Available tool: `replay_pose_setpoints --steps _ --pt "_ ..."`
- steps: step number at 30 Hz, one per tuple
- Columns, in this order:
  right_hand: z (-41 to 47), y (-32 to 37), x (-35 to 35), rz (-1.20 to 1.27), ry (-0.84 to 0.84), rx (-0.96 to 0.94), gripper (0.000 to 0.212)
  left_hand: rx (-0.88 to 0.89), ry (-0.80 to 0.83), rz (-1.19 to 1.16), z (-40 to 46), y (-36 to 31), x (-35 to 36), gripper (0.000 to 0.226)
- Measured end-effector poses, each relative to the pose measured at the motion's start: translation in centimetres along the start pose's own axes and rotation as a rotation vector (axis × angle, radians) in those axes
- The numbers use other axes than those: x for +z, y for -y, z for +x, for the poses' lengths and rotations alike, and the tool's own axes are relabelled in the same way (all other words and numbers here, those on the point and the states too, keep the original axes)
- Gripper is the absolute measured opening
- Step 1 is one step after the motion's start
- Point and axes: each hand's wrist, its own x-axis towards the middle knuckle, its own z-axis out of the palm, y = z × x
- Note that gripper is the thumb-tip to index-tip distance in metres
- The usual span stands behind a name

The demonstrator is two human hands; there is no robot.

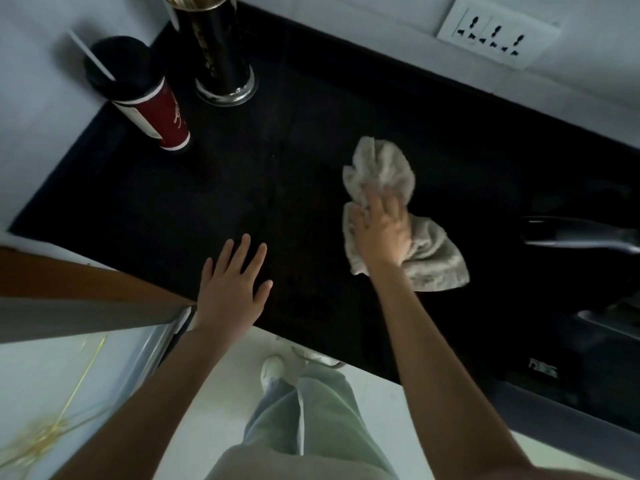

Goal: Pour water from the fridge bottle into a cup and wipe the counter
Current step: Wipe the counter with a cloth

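A crumpled beige cloth lies on the black counter, right of centre. My right hand presses down on the middle of it, fingers closed into the fabric. My left hand rests flat on the counter near its front edge, fingers spread, holding nothing. A red cup with a black lid stands upright at the back left corner. No water bottle is in view.
A tall black and metal container stands beside the red cup at the back. A dark appliance with a handle occupies the counter's right end. The fridge top is at the lower left. A wall socket sits above.
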Motion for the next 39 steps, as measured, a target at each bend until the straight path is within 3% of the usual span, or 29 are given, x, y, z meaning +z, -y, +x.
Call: replay_pose_setpoints --steps 5,7,9,12,17,21,25,27,30,33,36,39 --pt "-9.7 1.5 -1.2 0.036 0.03 -0.23 0.043 0.015 0.018 0.024 0.0 0.2 -0.3 0.061" --pt "-11.7 -1.9 -2.6 0.0 0.015 -0.191 0.044 0.021 0.025 0.033 0.0 0.2 -0.4 0.061" --pt "-11.0 -4.7 -3.3 -0.029 -0.01 -0.039 0.044 0.032 0.021 0.052 0.0 0.1 -0.5 0.06" --pt "-7.6 -2.8 -2.2 -0.029 -0.032 0.107 0.047 0.029 0.008 0.054 -0.2 -0.1 -0.4 0.06" --pt "-9.8 6.3 0.1 0.059 -0.023 -0.144 0.042 0.039 0.023 0.047 -0.1 0.0 -0.6 0.06" --pt "-14.5 1.7 -1.5 0.011 -0.024 -0.093 0.04 0.066 0.031 0.064 0.0 0.4 -0.7 0.061" --pt "-10.0 -0.7 -1.2 -0.078 -0.072 0.131 0.044 0.065 0.014 0.081 -0.1 0.4 -0.6 0.06" --pt "-7.6 2.8 0.3 -0.047 -0.073 0.093 0.044 0.062 -0.002 0.087 -0.2 0.3 -0.4 0.06" --pt "-8.7 8.1 2.1 0.02 -0.044 -0.132 0.039 0.056 0.005 0.057 -0.1 0.4 -0.5 0.06" --pt "-12.5 6.5 0.7 0.008 -0.023 -0.251 0.04 0.06 0.009 0.032 -0.1 0.6 -0.6 0.057" --pt "-11.7 2.3 -0.7 -0.061 -0.049 -0.155 0.044 0.086 0.018 0.038 -0.3 0.8 -0.5 0.059" --pt "-6.8 3.0 0.6 -0.069 -0.049 -0.037 0.045 0.091 -0.002 0.034 -0.3 1.0 -0.3 0.06"
